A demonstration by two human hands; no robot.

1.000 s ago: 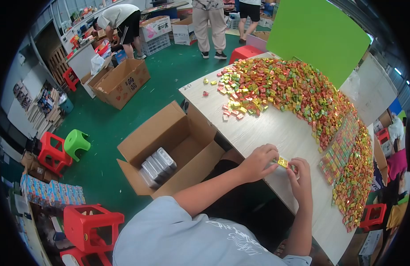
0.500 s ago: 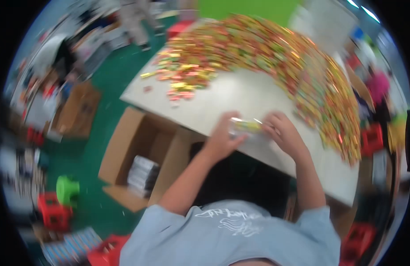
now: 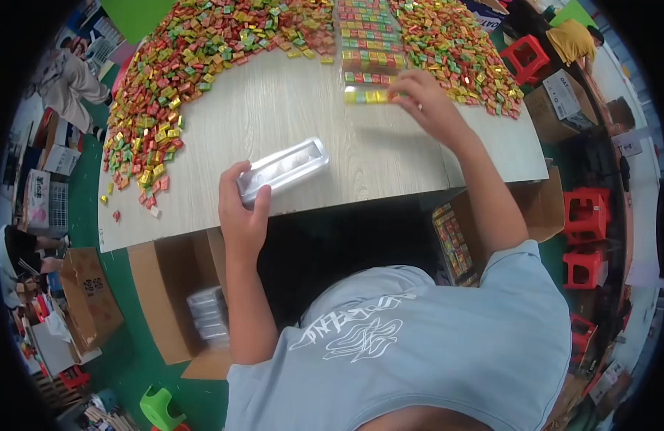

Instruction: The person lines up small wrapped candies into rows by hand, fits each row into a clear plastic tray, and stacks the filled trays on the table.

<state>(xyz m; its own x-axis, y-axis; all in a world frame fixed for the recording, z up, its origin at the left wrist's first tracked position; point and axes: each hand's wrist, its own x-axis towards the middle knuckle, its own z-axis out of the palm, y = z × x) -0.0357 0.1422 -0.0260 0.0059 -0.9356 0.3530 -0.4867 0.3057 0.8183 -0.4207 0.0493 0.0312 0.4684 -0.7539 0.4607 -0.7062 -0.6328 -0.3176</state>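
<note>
My left hand (image 3: 243, 208) grips one end of an empty clear plastic tray (image 3: 285, 169), fingers and thumb on its two long sides, over the table's front part. Farther right, my right hand (image 3: 429, 104) pinches the right end of a clear tray filled with yellow and green wrapped pieces (image 3: 366, 96). That filled tray lies at the near end of a column of similar filled trays (image 3: 371, 34). Heaps of red, yellow and green wrapped pieces (image 3: 195, 61) spread to the left and right of the column.
Under the table's left front stands an open cardboard box (image 3: 159, 302) with stacked clear trays (image 3: 208, 316). Another open box (image 3: 536, 208) is at the right, beside packed coloured pieces (image 3: 454, 244). Red stools (image 3: 584, 215) and a person in yellow (image 3: 572, 42) are farther right.
The view has swung to the right. My hands have moved apart: the right one is now at the column with the filled tray, while the left holds an empty tray.
</note>
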